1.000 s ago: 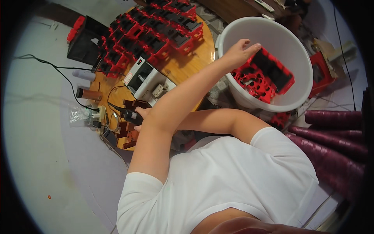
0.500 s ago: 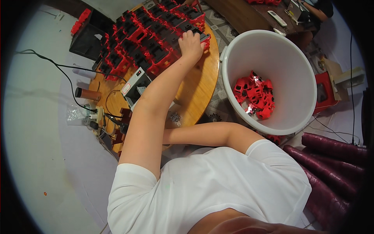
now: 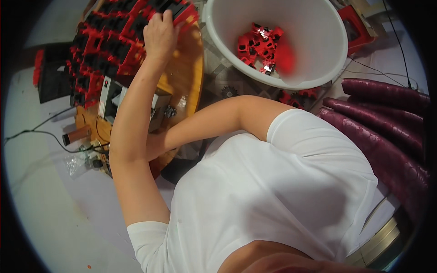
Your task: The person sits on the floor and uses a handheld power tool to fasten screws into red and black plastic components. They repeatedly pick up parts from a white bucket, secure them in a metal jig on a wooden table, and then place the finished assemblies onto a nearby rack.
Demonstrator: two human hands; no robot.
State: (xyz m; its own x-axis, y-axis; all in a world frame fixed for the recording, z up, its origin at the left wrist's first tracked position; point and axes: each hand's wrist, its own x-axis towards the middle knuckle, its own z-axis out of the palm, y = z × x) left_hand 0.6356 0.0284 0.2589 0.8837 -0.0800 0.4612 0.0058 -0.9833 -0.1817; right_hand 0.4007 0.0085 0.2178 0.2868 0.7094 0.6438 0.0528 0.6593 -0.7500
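My left hand (image 3: 161, 36) reaches to the near right edge of a stack of red-and-black plastic housings (image 3: 107, 41) on the round wooden table (image 3: 193, 68). Its fingers are bent over one red-and-black housing (image 3: 185, 16), with the thumb against its side. My right forearm (image 3: 195, 123) crosses to the left and passes behind my left arm, so the right hand's fingers are hidden. Close to my left forearm stands a grey-and-white box-shaped device (image 3: 108, 98) with a switch.
To the right is a large white bucket (image 3: 314, 45) holding several red-and-black pieces (image 3: 259, 48); a blurred red shape (image 3: 286, 54) shows inside it. A black bin (image 3: 57, 75), cables (image 3: 41, 132), a brown cylinder (image 3: 77, 135) and maroon rolls (image 3: 378, 118) lie around.
The view has swung, so table and bucket sit farther up and left. My left hand stays at the stack's right edge. A blurred red shape has appeared inside the bucket.
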